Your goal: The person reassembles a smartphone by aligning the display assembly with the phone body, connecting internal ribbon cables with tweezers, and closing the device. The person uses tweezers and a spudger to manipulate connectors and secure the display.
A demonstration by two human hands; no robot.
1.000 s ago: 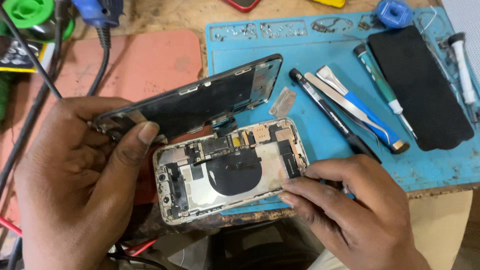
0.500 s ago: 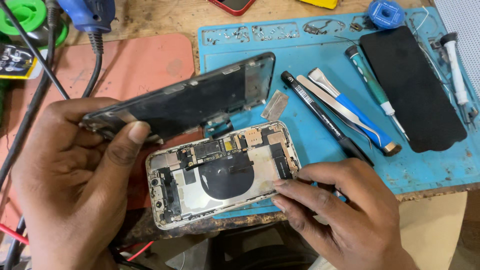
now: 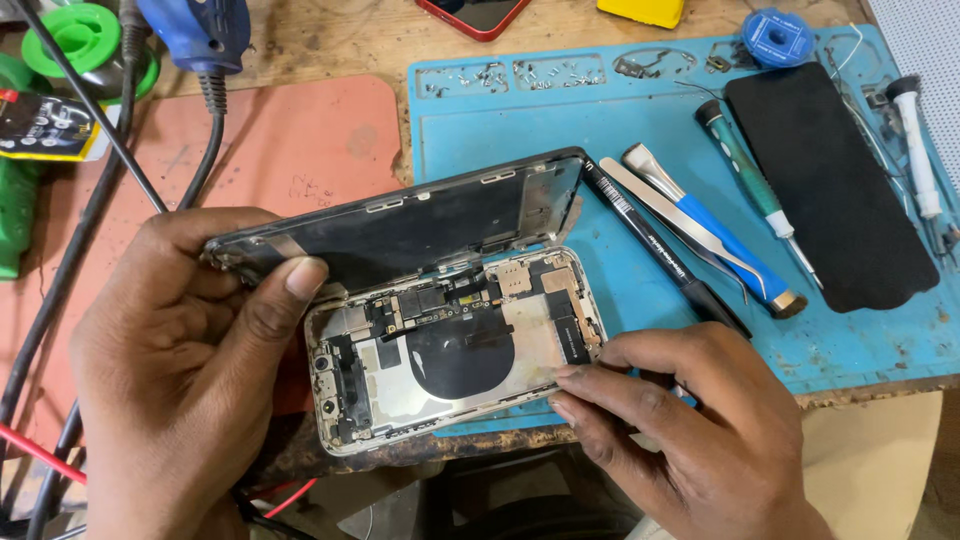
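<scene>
The phone (image 3: 455, 350) is lain at the bench's near edge, half on the blue mat (image 3: 640, 140), its long axis running left to right and rising slightly rightward; bare mat is left beyond it, tools crowd its right. The hinged-up screen (image 3: 400, 225) is pinched by the left hand (image 3: 180, 350), and the phone's right corner is pressed by the right hand's (image 3: 690, 430) closed fingertips.
</scene>
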